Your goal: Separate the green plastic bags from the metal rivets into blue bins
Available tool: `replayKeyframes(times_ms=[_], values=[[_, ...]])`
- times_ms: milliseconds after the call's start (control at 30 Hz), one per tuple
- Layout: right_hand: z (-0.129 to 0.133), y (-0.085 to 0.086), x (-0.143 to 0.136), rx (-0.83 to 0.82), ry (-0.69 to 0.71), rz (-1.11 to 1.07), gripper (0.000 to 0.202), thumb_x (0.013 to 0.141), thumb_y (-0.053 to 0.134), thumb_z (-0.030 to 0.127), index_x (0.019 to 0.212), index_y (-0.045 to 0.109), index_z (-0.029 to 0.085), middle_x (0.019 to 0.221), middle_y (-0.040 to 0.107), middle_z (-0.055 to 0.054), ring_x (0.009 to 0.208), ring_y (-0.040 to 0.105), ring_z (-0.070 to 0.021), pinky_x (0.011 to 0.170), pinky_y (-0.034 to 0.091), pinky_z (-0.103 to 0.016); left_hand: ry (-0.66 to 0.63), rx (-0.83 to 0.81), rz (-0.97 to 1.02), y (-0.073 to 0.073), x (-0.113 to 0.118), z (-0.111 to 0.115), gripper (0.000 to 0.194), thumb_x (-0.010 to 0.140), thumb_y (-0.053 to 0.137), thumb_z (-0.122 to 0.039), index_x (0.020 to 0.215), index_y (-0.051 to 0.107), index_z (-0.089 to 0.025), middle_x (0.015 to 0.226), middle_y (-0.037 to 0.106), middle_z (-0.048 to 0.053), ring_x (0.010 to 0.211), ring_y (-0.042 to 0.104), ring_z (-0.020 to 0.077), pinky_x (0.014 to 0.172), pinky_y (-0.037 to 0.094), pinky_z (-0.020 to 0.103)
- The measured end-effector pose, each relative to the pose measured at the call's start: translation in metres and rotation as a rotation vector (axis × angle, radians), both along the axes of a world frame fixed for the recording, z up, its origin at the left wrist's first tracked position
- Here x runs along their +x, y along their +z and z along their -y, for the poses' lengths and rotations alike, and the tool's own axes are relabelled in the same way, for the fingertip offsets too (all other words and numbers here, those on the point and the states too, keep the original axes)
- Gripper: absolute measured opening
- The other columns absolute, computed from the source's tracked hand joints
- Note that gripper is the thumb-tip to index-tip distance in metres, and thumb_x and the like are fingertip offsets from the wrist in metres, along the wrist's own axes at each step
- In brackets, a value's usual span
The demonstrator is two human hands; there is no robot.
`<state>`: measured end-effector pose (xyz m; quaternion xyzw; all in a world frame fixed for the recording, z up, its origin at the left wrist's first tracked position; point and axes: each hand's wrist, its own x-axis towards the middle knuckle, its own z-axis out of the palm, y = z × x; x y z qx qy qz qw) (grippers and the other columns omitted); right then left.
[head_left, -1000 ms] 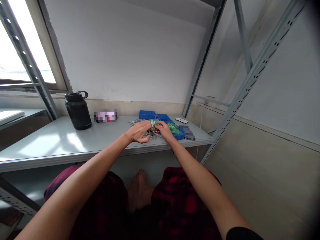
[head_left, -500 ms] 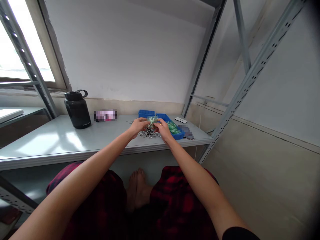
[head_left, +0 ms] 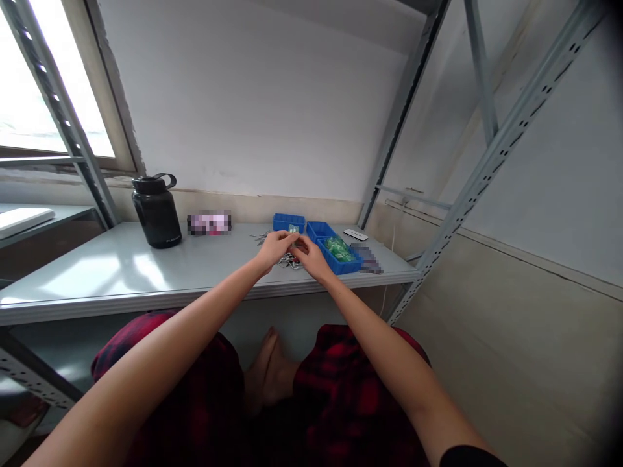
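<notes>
Both hands meet over a pile of small metal pieces (head_left: 291, 262) near the table's front edge. A small clear greenish packet (head_left: 293, 229) sticks up between them. My left hand (head_left: 275, 249) has its fingers closed on the packet. From the other side, my right hand (head_left: 311, 257) pinches at it too, fingertips touching or almost touching those of the left. Just right of the hands, a blue bin (head_left: 355, 264) holds several green packets (head_left: 339, 248). Another blue bin (head_left: 289, 220) stands behind the hands, and more metal pieces (head_left: 260, 237) lie to their left.
A black bottle (head_left: 156, 213) stands at the left of the grey table (head_left: 107, 266). Blurred items lie at the back and right, near a white mouse-like object (head_left: 355, 234). Metal shelf posts rise at both sides, and my knees are below the table edge.
My hands have drawn closer together, and the packet between them is now more covered by the fingers. The whole view has shifted slightly, showing more of the blue bins.
</notes>
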<state>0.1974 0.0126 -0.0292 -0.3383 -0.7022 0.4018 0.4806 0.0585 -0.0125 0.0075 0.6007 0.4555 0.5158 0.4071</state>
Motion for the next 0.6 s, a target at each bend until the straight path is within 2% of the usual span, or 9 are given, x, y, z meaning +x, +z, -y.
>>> replayKeyframes(times_ms=[67, 133, 233, 333, 400, 600], values=[[0.000, 0.002, 0.000, -0.042, -0.032, -0.017, 0.032, 0.084, 0.059, 0.044, 0.107, 0.062, 0.021, 0.105, 0.069, -0.006, 0.094, 0.066, -0.0195, 0.069, 0.053, -0.026, -0.039, 0.024, -0.053, 0.000, 0.001, 0.002, 0.032, 0.084, 0.060, -0.044, 0.085, 0.071, -0.014, 0.096, 0.074, 0.010, 0.093, 0.066, 0.0233, 0.080, 0.051, 0.032], [-0.001, 0.005, 0.002, -0.064, -0.043, -0.019, 0.029, 0.085, 0.057, 0.042, 0.103, 0.065, 0.020, 0.102, 0.070, -0.006, 0.091, 0.066, -0.0193, 0.068, 0.054, -0.026, -0.047, 0.050, -0.111, 0.002, 0.002, 0.004, 0.026, 0.084, 0.059, -0.037, 0.086, 0.071, -0.015, 0.095, 0.074, 0.009, 0.091, 0.066, 0.0226, 0.080, 0.051, 0.032], [-0.005, 0.009, 0.006, -0.055, -0.051, -0.015, 0.028, 0.084, 0.058, 0.039, 0.102, 0.065, 0.019, 0.099, 0.070, -0.006, 0.087, 0.067, -0.0192, 0.067, 0.054, -0.027, 0.026, 0.098, -0.168, 0.005, 0.001, 0.005, 0.018, 0.082, 0.061, -0.025, 0.092, 0.071, -0.015, 0.099, 0.073, 0.009, 0.089, 0.067, 0.0212, 0.080, 0.052, 0.031], [-0.008, 0.010, 0.011, -0.056, -0.097, -0.027, 0.026, 0.083, 0.061, 0.038, 0.099, 0.065, 0.017, 0.093, 0.071, -0.007, 0.081, 0.068, -0.0195, 0.064, 0.054, -0.027, 0.125, 0.104, -0.135, 0.006, -0.003, 0.002, 0.033, 0.078, 0.063, -0.021, 0.110, 0.065, -0.014, 0.099, 0.072, 0.010, 0.084, 0.066, 0.0203, 0.074, 0.054, 0.031], [-0.009, 0.009, 0.014, -0.062, -0.115, -0.032, 0.025, 0.082, 0.063, 0.038, 0.094, 0.064, 0.017, 0.091, 0.071, -0.007, 0.079, 0.068, -0.0196, 0.062, 0.053, -0.027, 0.128, 0.081, -0.111, 0.005, -0.006, 0.000, 0.042, 0.076, 0.065, -0.020, 0.118, 0.061, -0.013, 0.093, 0.072, 0.009, 0.079, 0.066, 0.0198, 0.071, 0.054, 0.031], [-0.009, 0.010, 0.014, -0.073, -0.141, -0.013, 0.029, 0.080, 0.067, 0.042, 0.094, 0.064, 0.017, 0.090, 0.071, -0.007, 0.078, 0.069, -0.0193, 0.062, 0.052, -0.026, 0.103, 0.039, -0.162, 0.003, -0.008, -0.004, 0.018, 0.078, 0.064, -0.021, 0.093, 0.069, -0.012, 0.084, 0.072, 0.008, 0.072, 0.065, 0.0179, 0.072, 0.053, 0.030]])
